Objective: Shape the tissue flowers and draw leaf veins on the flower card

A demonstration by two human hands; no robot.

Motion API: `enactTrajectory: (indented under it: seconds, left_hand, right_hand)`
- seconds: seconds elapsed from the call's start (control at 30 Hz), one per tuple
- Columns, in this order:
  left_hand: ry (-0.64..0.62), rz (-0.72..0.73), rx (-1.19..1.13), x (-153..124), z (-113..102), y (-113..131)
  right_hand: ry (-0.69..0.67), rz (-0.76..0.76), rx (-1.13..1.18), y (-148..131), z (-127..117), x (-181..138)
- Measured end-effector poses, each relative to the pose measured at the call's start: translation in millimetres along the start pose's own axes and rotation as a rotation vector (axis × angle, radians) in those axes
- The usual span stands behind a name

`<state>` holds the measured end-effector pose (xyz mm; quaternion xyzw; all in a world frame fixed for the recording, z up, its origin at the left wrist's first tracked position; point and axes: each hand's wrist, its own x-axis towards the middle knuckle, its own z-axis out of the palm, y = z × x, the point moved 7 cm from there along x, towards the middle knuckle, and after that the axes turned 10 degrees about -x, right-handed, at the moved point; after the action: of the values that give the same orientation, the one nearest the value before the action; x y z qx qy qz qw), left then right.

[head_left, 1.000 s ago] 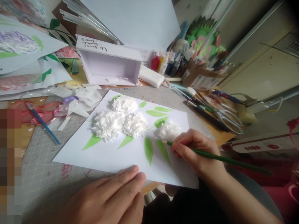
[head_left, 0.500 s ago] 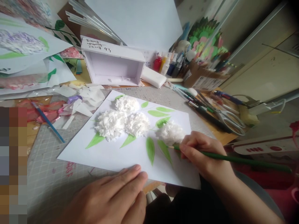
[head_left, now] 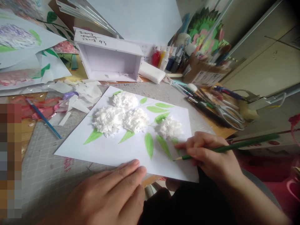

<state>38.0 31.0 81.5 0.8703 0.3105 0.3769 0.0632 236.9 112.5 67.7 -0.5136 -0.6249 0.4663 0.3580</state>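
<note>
Right hand (head_left: 208,150): closed around a green pencil (head_left: 248,143), its sharpened point beside the lower end of a leaf; whether it touches the paper cannot be told.
Left hand (head_left: 110,193): gripping nothing, fingers extended together on the near edge of the paper sheet.
Paper sheet (head_left: 98,153): flat, beyond the left hand and under the right fingers.
White flowers (head_left: 109,120): four raised crumpled-paper heads – three grouped beyond the left hand, one just beyond the right fingers.
Green leaves (head_left: 149,146): around the flowers; the right hand partly covers one.
Scissors (head_left: 231,117): beyond the right hand, among pens and tools.
Blue pencil (head_left: 44,118): beyond and left of the left hand, near paper scraps (head_left: 85,92).
White box (head_left: 107,40): past the sheet from the left hand, open side facing the hands; white block (head_left: 152,72) at its right.
Cardboard box (head_left: 201,76): far beyond the right hand, filled with brushes.
Cutting mat (head_left: 42,156): grey, gridded, beneath the sheet.
Wooden tabletop (head_left: 227,132): exposed beyond the right hand.
Cabinet (head_left: 274,68): pale, farther right.
</note>
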Motion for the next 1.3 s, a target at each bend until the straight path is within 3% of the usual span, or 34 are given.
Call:
enactTrajectory:
  seconds: [0.17,0.27,0.37,0.5,0.77,0.87,0.97,1.07,1.3]
  left_hand:
    - [0.015,-0.027,-0.027,3,-2,-1]
    - [0.018,-0.026,-0.025,3,-2,-2]
    - [-0.004,0.009,-0.021,-1,1,-1]
    - [-0.025,0.026,-0.031,-4,3,-1]
    - [-0.118,0.118,-0.005,-1,4,5]
    - [-0.137,0.089,-0.026,-3,8,4]
    - [-0.123,0.041,-0.022,-3,9,2]
    - [-0.102,0.088,-0.004,-1,10,6]
    - [0.016,0.048,-0.034,0,9,5]
  right_hand:
    - [0.067,0.01,-0.048,3,-1,-2]
    - [0.039,0.001,-0.103,-1,1,-2]
    - [-0.013,-0.008,-0.057,-2,3,-1]
    - [0.07,-0.02,-0.06,0,0,0]
    - [0.043,-0.059,-0.075,-2,2,-3]
    - [0.028,-0.074,-0.077,-3,4,-3]
    - [0.045,-0.087,-0.09,-4,3,-3]
    - [0.024,-0.076,-0.073,-1,4,-2]
    - [0.11,-0.06,-0.123,-1,3,6]
